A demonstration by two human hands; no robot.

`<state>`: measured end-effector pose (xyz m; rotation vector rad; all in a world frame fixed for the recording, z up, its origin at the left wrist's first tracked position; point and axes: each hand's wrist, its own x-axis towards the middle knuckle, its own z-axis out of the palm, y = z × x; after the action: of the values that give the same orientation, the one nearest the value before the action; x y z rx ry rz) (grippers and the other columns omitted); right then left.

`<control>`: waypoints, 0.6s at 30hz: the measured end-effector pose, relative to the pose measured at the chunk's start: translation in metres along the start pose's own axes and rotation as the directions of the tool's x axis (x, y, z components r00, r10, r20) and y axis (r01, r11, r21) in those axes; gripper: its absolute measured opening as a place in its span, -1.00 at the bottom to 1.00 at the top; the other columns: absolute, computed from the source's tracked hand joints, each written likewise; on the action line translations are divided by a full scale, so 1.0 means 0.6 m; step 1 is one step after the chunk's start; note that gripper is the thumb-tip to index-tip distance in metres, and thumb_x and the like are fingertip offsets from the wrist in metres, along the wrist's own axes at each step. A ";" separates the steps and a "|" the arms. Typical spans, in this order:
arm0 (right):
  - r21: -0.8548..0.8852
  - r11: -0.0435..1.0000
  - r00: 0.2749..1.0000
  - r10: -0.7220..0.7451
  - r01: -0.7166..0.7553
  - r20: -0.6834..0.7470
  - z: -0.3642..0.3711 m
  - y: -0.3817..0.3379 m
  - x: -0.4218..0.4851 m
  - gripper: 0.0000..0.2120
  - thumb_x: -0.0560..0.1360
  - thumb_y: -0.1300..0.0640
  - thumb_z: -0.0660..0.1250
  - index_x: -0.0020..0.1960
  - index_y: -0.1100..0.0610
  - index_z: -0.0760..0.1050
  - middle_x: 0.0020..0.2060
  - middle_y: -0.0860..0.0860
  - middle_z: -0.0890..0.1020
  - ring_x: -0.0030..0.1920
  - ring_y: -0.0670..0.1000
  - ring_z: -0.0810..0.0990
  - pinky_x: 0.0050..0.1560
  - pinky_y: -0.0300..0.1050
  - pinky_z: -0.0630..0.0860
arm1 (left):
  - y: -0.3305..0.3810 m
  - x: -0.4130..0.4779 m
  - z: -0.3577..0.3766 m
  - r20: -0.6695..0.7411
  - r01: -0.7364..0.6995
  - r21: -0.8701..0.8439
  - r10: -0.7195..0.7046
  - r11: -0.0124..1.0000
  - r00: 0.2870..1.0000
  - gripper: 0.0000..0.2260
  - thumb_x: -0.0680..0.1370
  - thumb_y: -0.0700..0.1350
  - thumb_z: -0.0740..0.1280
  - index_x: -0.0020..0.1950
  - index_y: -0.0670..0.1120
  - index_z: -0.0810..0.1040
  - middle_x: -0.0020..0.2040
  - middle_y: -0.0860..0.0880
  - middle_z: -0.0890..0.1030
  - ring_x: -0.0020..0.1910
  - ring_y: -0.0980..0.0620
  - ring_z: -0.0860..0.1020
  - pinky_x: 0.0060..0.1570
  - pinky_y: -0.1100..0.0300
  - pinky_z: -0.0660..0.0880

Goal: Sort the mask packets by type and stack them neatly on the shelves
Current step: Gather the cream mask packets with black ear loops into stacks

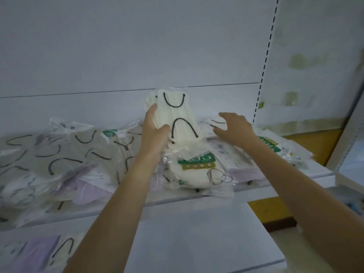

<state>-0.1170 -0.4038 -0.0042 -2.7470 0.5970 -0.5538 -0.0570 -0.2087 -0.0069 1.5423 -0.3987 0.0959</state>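
Dim bluish flat light, soft focus throughout, edges blurred and wide-angle bowed

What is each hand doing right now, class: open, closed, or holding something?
Left hand: holds a cream mask packet upright.
Right hand: open, fingers spread, holding nothing.

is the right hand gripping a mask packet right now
No, the right hand has its fingers spread open and grips nothing; only the left hand holds the cream packet.

A shop: white slotted display shelving [197, 196] strewn with sealed retail mask packets [59, 154]
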 end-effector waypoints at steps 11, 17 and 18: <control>-0.095 0.995 0.990 0.048 -0.036 0.130 0.021 0.092 0.039 -0.75 0.51 0.05 0.25 -0.24 0.18 0.32 -0.35 0.04 0.39 -0.27 0.08 0.42 -0.31 -0.16 0.32 | -0.006 -0.021 0.096 -0.085 0.172 0.100 -0.164 0.980 0.983 -0.54 0.55 -0.31 0.12 0.44 -0.06 0.33 0.43 -0.02 0.30 0.23 0.13 0.34 0.11 0.29 0.28; -0.003 1.000 0.992 0.002 -0.001 0.124 0.029 0.098 0.052 -0.73 0.51 0.15 0.28 -0.30 0.20 0.30 -0.34 0.07 0.43 -0.35 0.06 0.43 -0.25 -0.14 0.36 | 0.004 -0.046 0.107 -0.174 0.167 0.094 -0.149 0.982 0.974 -0.57 0.57 -0.28 0.15 0.44 -0.08 0.32 0.42 -0.02 0.32 0.22 0.20 0.34 0.08 0.37 0.27; 0.047 0.999 0.994 -0.008 0.003 0.106 0.026 0.097 0.051 -0.79 0.52 0.16 0.26 -0.23 0.22 0.34 -0.28 0.10 0.45 -0.31 0.08 0.44 -0.24 -0.14 0.36 | 0.005 -0.049 0.107 -0.187 0.166 0.087 -0.147 0.982 0.971 -0.57 0.57 -0.28 0.16 0.44 -0.08 0.33 0.43 -0.02 0.31 0.27 0.16 0.32 0.11 0.33 0.26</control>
<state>-0.1045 -0.4657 -0.0287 -2.7147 0.5443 -0.4148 -0.0976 -0.2662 -0.0146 1.6455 -0.1290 0.1331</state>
